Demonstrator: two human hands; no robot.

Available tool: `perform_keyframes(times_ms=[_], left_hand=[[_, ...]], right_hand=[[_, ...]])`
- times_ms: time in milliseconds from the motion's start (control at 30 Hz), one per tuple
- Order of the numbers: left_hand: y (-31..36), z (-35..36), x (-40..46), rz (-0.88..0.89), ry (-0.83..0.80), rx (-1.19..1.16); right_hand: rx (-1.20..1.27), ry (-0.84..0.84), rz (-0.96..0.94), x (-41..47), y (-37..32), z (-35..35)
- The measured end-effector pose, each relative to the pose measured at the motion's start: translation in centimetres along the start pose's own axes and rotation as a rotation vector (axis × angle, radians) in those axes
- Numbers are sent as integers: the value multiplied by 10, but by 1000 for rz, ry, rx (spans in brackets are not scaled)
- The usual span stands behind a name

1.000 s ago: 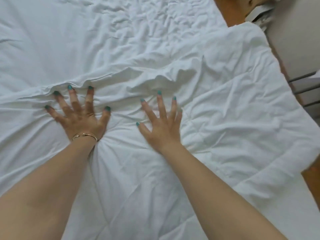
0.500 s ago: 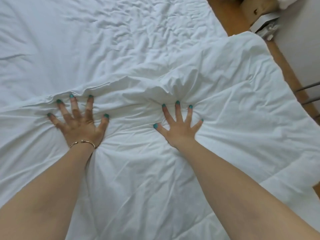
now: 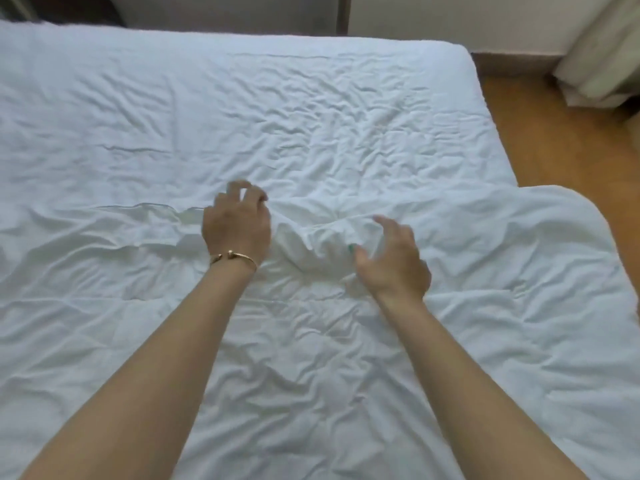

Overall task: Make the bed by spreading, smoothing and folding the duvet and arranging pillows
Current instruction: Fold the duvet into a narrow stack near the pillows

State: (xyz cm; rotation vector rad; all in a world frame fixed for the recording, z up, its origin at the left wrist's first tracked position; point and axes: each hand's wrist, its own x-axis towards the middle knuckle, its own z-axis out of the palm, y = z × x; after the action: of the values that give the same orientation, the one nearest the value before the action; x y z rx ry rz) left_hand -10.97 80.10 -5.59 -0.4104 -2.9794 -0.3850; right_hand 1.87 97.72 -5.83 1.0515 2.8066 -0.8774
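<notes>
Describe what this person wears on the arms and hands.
Both forearms are bare, with no sleeves in view. The left hand has a thin gold bangle at the wrist. The right hand shows teal polish on its thumbnail.

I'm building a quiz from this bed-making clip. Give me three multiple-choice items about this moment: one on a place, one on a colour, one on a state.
1. Where does the duvet's top edge lie?
A. at the far end of the bed
B. about midway up the bed
C. on the floor

2. What colour is the bracelet?
A. gold
B. red
C. black

3. How are the hands?
A. flat, palms pressed down
B. fingers curled at the bunched edge
C. hanging off the bed

Key: B, the duvet ends at a ridge with bare sheet beyond; A, the bracelet on the left hand is gold; B, the left hand and right hand curl at the ridge.
</notes>
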Motion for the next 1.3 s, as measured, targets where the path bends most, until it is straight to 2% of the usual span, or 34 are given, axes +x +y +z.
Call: perform_keyframes(times_ms=[33, 67, 100, 133, 200, 233, 300, 367, 467, 500, 567, 600, 667, 733, 800, 1000, 1133, 1300], left_hand=[[25, 8, -2, 55, -151, -75], [45, 20, -6, 39, -356, -86], [59, 34, -11, -20, -529, -84], [66, 48, -18, -92, -615, -95], [64, 70, -33, -162, -577, -111], [60, 76, -37, -145, -538, -104], [52, 74, -41, -77, -504, -85], [50, 60, -33, -51, -367, -105], [68, 39, 0, -56, -25, -188], [74, 39, 5, -73, -17, -220], [77, 59, -8, -119, -165, -203], [74, 75, -27, -111, -247, -117], [65, 98, -66, -65, -278, 78], [58, 110, -77, -68, -299, 125], [60, 116, -64, -70, -295, 147], [61, 135, -47, -55, -219, 138], [60, 142, -44, -47, -206, 138], [60, 142, -39, -49, -197, 121]], right_hand=[[-24, 30, -21, 26, 17, -17], [-75, -39, -7, 43, 32, -27], [-125, -130, 8, 52, 46, -26], [-153, -177, 5, 56, 62, -15], [-127, -106, 3, 59, 87, 14], [-104, -62, 18, 64, 90, 24], [-111, -98, 98, 76, 85, 26], [-94, -79, 113, 88, 79, 12], [185, 295, 105, 103, 76, -17], [309, 370, 92, 100, 75, -17], [401, 340, 17, 83, 78, 5], [289, 296, -50, 72, 83, 23], [-105, 194, -192, 57, 95, 54], [-288, 133, -215, 59, 100, 60], [-321, 113, -179, 66, 98, 59], [-400, 199, -186, 73, 100, 69], [-388, 276, -224, 84, 108, 80], [-368, 273, -256, 94, 111, 91]])
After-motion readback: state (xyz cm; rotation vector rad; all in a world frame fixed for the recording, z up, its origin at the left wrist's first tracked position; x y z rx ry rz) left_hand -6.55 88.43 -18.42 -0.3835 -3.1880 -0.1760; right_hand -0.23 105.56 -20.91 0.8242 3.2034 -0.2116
